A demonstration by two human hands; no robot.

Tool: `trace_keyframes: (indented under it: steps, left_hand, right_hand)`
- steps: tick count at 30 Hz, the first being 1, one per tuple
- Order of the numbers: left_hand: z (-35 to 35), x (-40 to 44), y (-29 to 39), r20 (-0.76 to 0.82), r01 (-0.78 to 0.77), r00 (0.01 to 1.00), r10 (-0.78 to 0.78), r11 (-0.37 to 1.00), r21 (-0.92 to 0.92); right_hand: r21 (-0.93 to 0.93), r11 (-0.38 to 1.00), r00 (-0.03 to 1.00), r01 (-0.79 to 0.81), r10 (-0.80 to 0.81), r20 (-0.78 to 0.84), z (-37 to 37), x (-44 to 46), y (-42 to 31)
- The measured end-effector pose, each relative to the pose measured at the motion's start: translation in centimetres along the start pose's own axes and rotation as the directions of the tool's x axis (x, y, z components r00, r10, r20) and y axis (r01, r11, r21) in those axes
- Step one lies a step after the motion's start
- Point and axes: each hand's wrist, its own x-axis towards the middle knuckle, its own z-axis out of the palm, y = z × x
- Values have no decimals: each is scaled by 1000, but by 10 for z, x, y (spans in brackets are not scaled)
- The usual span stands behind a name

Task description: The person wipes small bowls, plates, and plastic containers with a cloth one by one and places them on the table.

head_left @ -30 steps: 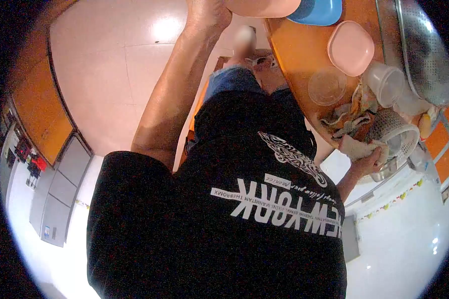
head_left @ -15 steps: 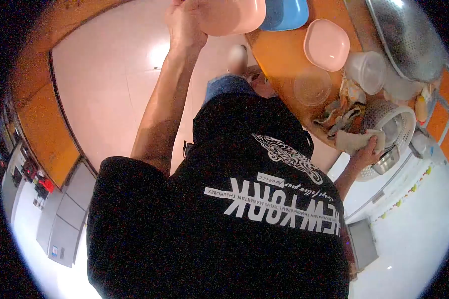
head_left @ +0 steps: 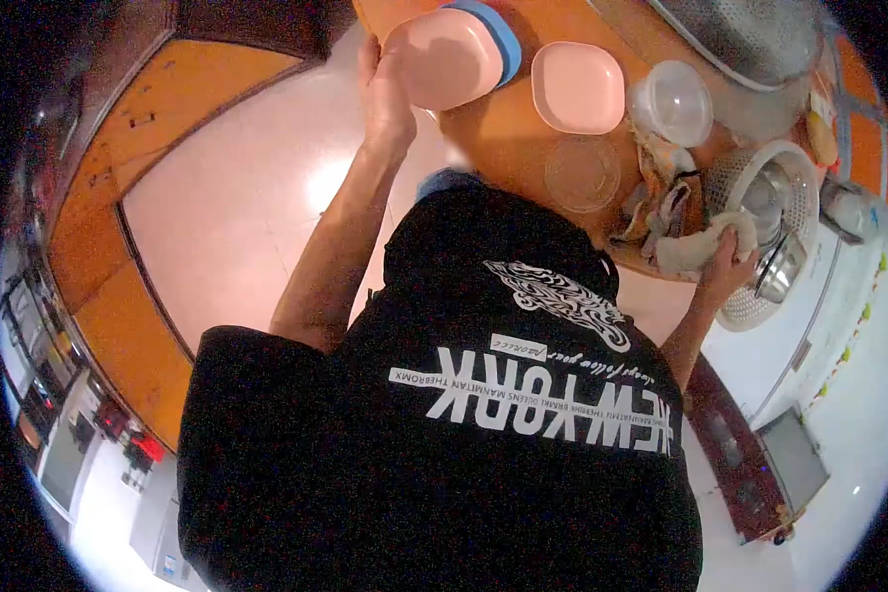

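My left hand (head_left: pixel 389 104) grips the left edge of a pink square dish (head_left: pixel 444 61) with rounded corners. Just behind that dish a blue dish (head_left: pixel 503 44) shows, partly covered; whether the two touch I cannot tell. My right hand (head_left: pixel 730 264) is closed on a whitish cloth (head_left: pixel 696 247) beside the white colander (head_left: pixel 804 178). Metal bowls (head_left: pixel 784 266) sit in the colander. A second pink dish (head_left: pixel 577 89) lies on the orange tabletop (head_left: pixel 508 133). Near the cloth is a crumpled patterned rag (head_left: pixel 661 187).
A translucent plastic bowl (head_left: pixel 673 104) and a clear round lid (head_left: pixel 582 173) lie on the tabletop. At the top right is a large perforated metal tray (head_left: pixel 750 39). Orange cabinets (head_left: pixel 118 237) line the left side, beyond the pale floor (head_left: pixel 237 197).
The view has shifted, so more of the tabletop and dishes shows. My left hand still has the pink dish, now lower in view. My right hand keeps the cloth near the colander.
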Motion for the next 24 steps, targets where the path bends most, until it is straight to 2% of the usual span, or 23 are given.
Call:
trace_keyframes:
  steps: [1,2,4,6,7,9,11,12,13,14,15,18,20,21,22,23,24]
  left_hand:
    - [9,-8,9,-10,21,1000,-21,1000,22]
    - [15,-13,14,-22,41,999,-40,998,43]
    - [17,-13,15,6,54,998,-55,992,117]
    - [15,-12,7,29,68,997,-74,981,184]
    - [12,-10,1,49,58,997,-67,985,165]
    - [10,-9,-3,74,47,996,-59,988,145]
    - [9,-14,2,59,66,994,-94,928,368]
    - [8,-16,5,63,67,993,-97,927,369]
    - [7,-18,9,130,14,989,-74,911,412]
    - [4,-19,12,196,-41,979,-55,892,450]
    - [3,-20,14,199,-41,978,-56,891,452]
    - [-2,-21,16,299,-124,953,-44,845,521]
    - [-4,-24,13,330,-382,924,194,531,757]
    - [0,-27,18,337,-386,922,191,532,754]
    - [6,-30,28,452,-534,844,289,386,752]
    - [9,-33,32,564,-656,742,362,220,722]
    - [13,-34,30,574,-651,758,310,311,692]
  right_hand:
    - [2,1000,1000,-6,6,-13,-1,-1,3]
    - [-127,992,999,-7,1,-48,-2,0,7]
    - [-252,967,996,-19,-3,-88,-4,2,10]
    - [-398,917,999,10,-29,-40,-7,4,12]
    - [-403,915,999,6,-27,-46,-8,5,14]
    - [-298,954,998,-8,-9,-57,-8,6,19]
    - [-275,961,998,-21,6,-55,-9,6,23]
    - [-288,957,999,-28,15,-47,-9,5,21]
    - [-289,957,999,-32,19,-50,-8,4,19]
    - [-238,970,997,-52,38,-61,-7,2,17]
    - [-184,980,996,-69,56,-72,-5,1,14]
    - [-280,959,995,-42,15,-97,-5,1,16]
    - [-295,954,994,-56,27,-103,-10,3,30]
    - [-304,950,994,-65,33,-106,-10,2,28]
    - [-313,947,993,-73,40,-110,-8,1,21]
    - [-203,978,995,-53,34,-96,-5,-2,13]
    - [-89,995,996,-36,29,-81,1,-5,-1]
